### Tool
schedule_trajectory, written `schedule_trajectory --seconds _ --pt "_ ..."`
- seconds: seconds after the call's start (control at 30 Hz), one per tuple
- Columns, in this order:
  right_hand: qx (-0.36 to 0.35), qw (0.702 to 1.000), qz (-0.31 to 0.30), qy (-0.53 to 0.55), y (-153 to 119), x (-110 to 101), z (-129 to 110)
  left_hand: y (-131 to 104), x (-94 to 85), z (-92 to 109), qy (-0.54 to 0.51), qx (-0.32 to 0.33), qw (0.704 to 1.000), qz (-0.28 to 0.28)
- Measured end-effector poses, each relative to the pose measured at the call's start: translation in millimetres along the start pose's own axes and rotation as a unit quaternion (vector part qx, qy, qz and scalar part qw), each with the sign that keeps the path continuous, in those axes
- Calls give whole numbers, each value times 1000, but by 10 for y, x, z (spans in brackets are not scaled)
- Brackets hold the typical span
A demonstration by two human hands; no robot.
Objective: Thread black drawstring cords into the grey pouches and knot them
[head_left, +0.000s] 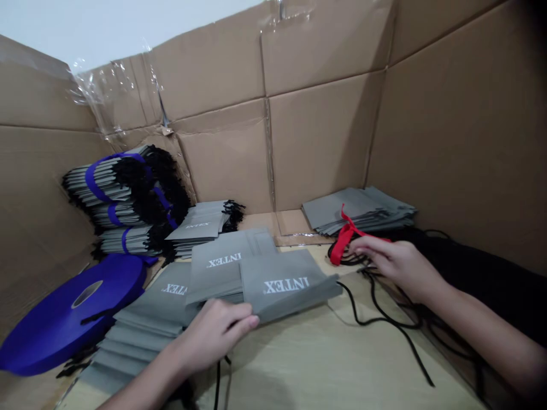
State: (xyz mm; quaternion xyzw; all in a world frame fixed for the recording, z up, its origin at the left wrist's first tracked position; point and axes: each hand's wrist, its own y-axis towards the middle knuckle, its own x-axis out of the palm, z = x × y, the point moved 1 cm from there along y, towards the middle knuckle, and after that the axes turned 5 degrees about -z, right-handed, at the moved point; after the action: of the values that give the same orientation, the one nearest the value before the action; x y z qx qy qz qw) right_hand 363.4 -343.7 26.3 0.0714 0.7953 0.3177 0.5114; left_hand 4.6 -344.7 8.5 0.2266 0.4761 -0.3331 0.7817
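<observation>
On the pale tabletop, a person's two hands are working apart. The left hand is pinching the lower left corner of the front gray pouch between thumb and fingers. This pouch is lying nearly flat at the center, partly overlapping another gray stack behind it, and its white INTEX lettering is showing upside down. The right hand is gripping a red strip beyond the pouch's right end, where a black cord is trailing across the wood. Whether the strip is joining that cord is too unclear to tell.

Near the left forearm, a fanned stack of gray pouches is spreading beside a flat blue roll. Behind these, bundles with blue bands are standing piled up, and a smaller corded stack is resting just beside them. Farther right, a gray pile is leaning near the cardboard wall, while a black heap is lying behind the right forearm.
</observation>
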Motion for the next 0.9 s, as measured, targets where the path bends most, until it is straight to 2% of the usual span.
schedule_trajectory --seconds 0.1,0.23,0.4,0.53,0.67,0.9 --pt "32 999 11 -37 -2 -57 57 -22 -11 -46 -29 -11 999 9" --pt "57 997 -25 -50 9 -75 158 -34 -22 -23 -63 -11 998 -8" --pt "149 988 3 -37 -65 -168 478 -77 -75 -48 -103 -26 994 -12" --pt "185 982 16 -26 -157 -296 719 -125 -121 -141 -135 -37 990 -8" --pt "187 982 16 -2 -201 -350 770 -135 -142 -209 -158 -51 986 7" --pt "210 976 -42 -42 -238 -343 883 -149 -177 -198 -140 -55 989 6"
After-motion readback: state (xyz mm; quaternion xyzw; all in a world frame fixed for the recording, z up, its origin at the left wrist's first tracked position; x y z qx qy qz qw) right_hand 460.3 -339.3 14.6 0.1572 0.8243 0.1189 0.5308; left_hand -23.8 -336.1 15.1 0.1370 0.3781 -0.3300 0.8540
